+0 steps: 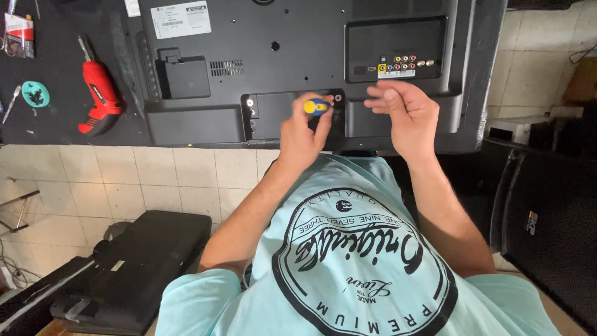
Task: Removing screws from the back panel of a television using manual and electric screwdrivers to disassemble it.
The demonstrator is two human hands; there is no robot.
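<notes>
A black flat-screen television (298, 37) lies face down on a dark work surface, its back panel toward me. My left hand (301, 130) grips a screwdriver with a yellow and blue handle (315, 106), held against the recessed stand mount near the lower middle of the panel. My right hand (401, 112) hovers just to the right, fingers curled together over the panel's lower edge; I cannot tell if something small is pinched in them. A row of coloured sockets (404, 62) sits above it.
A red cordless screwdriver (98, 99) lies on the dark surface at the left, beside a small teal dish (35, 94). On the tiled floor lie a black case (134, 267) at lower left and a black speaker cabinet (547, 218) at right.
</notes>
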